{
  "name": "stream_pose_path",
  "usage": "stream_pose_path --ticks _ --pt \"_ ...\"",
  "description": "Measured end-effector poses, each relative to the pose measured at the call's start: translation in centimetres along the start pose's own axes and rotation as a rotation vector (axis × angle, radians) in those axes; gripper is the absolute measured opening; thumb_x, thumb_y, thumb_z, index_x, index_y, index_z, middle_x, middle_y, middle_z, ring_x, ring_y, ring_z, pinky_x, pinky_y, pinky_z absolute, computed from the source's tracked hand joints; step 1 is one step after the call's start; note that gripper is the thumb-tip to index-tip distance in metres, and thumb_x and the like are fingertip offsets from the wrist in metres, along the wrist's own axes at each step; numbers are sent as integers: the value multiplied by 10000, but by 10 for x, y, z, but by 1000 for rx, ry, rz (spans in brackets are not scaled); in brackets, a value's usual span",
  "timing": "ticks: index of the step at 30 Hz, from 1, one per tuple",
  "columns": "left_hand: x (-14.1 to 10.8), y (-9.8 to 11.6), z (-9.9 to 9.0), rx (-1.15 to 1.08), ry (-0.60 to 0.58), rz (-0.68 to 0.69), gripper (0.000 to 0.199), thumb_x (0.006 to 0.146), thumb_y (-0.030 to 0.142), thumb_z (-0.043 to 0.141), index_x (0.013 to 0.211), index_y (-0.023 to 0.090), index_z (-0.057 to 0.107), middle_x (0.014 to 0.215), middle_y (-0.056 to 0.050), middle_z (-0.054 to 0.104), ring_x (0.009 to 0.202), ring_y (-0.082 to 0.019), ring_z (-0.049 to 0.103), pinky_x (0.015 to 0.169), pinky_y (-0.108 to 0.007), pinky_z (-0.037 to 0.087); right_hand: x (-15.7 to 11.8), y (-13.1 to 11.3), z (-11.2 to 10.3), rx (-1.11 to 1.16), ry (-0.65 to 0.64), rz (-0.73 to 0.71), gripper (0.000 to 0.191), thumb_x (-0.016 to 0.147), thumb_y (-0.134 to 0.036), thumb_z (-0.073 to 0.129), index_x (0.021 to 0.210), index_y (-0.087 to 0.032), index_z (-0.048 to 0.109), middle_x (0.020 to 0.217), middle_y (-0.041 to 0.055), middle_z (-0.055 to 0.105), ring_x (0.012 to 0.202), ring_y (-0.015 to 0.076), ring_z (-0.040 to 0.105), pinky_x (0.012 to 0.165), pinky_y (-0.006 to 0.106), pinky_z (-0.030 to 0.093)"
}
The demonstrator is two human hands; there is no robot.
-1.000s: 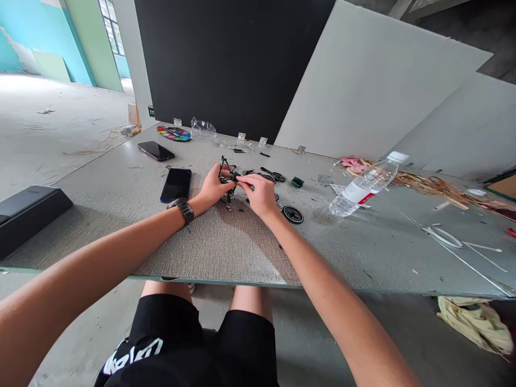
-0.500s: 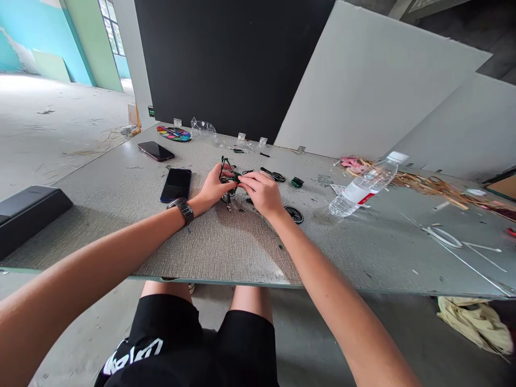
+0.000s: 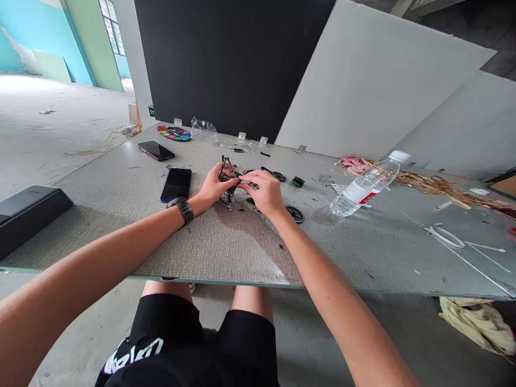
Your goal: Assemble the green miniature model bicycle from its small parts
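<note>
A small dark green model bicycle frame (image 3: 226,165) is held upright over the middle of the table. My left hand (image 3: 214,187), with a dark watch on the wrist, has its fingers wrapped round the frame's left side. From the right, my right hand (image 3: 264,192) pinches a green part of the same model, its fingertips close to the left ones. Just right of that hand lies a small spoked wheel (image 3: 294,214). Behind it are another wheel (image 3: 279,176) and a small dark green piece (image 3: 297,182). Fingers hide part of the model.
Two phones (image 3: 176,185) (image 3: 156,150) lie left of my hands, near a colourful palette (image 3: 174,133). A black case (image 3: 32,215) sits at the left edge. To the right are a water bottle (image 3: 370,184), white cable ties (image 3: 447,236) and wood shavings (image 3: 435,188).
My right hand has shifted slightly, its fingers a little more spread, and more of the green part shows between them. My left hand stays in nearly the same place on the frame.
</note>
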State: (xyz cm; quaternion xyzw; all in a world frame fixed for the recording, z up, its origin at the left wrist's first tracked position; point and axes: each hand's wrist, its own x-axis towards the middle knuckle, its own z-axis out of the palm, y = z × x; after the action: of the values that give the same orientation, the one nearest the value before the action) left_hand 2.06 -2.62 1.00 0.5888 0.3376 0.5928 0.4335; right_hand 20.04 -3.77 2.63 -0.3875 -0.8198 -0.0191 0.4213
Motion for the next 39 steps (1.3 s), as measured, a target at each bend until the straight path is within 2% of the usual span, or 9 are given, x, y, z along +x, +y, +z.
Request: stream_pose_path --ticks 7,11,15,21,23,26,29,32,39 --pt "1 -1 -1 -29 0 -14 271 757 153 745 929 194 540 821 5 628 775 -120 614 711 -258 502 1 -3 -3 71 -39 58 192 888 -330 782 1069 -270 802 1079 59 772 1008 226 702 886 387 576" --pt "1 -1 -2 -35 -8 -3 267 751 143 742 928 185 546 826 4 628 808 -126 635 744 -264 504 1 -5 -5 103 -60 86 303 879 -328 788 1174 -265 762 1067 55 763 967 209 698 791 340 582" --pt "1 -1 -1 -46 -5 7 269 743 128 745 920 184 550 825 0 633 810 -127 636 736 -262 504 1 -5 -6 107 -70 54 366 885 -314 778 1245 -276 724 1057 43 750 957 199 683 780 323 571" --pt "7 -4 -4 -66 105 -35 285 747 141 747 945 197 550 804 10 626 709 -100 591 651 -247 479 3 4 -5 -5 -65 97 223 995 -247 600 1192 -232 704 1061 75 742 949 207 677 845 348 534" --pt "11 -7 -7 -68 148 -61 286 755 137 734 955 206 541 769 24 608 664 -91 570 601 -238 451 2 9 -5 -111 -137 118 180 1018 -236 554 1074 -205 723 1025 89 750 942 220 675 847 358 512" --pt "13 -9 -9 -79 168 -100 277 767 141 717 960 218 533 734 33 577 643 -102 579 550 -240 426 0 14 -10 -210 -316 152 129 992 -245 617 977 -199 736 953 83 764 878 221 678 783 342 493" --pt "12 -7 -9 -77 168 -114 281 765 140 720 958 218 531 742 24 573 637 -110 580 518 -245 408 -2 17 -19 -183 -455 223 71 933 -277 718 931 -216 754 855 50 764 749 194 667 674 312 467" --pt "10 -5 -7 -77 164 -119 288 755 132 728 949 213 531 778 13 587 618 -97 560 497 -237 406 -3 19 -25 -170 -580 272 114 902 -302 760 814 -229 760 784 32 762 698 185 658 649 314 459" --pt "11 -7 -8 -86 161 -122 294 753 147 737 954 214 533 810 0 598 638 -108 569 510 -251 426 -3 23 -32 -174 -546 281 83 896 -284 759 835 -228 770 790 33 761 681 178 655 628 310 458"
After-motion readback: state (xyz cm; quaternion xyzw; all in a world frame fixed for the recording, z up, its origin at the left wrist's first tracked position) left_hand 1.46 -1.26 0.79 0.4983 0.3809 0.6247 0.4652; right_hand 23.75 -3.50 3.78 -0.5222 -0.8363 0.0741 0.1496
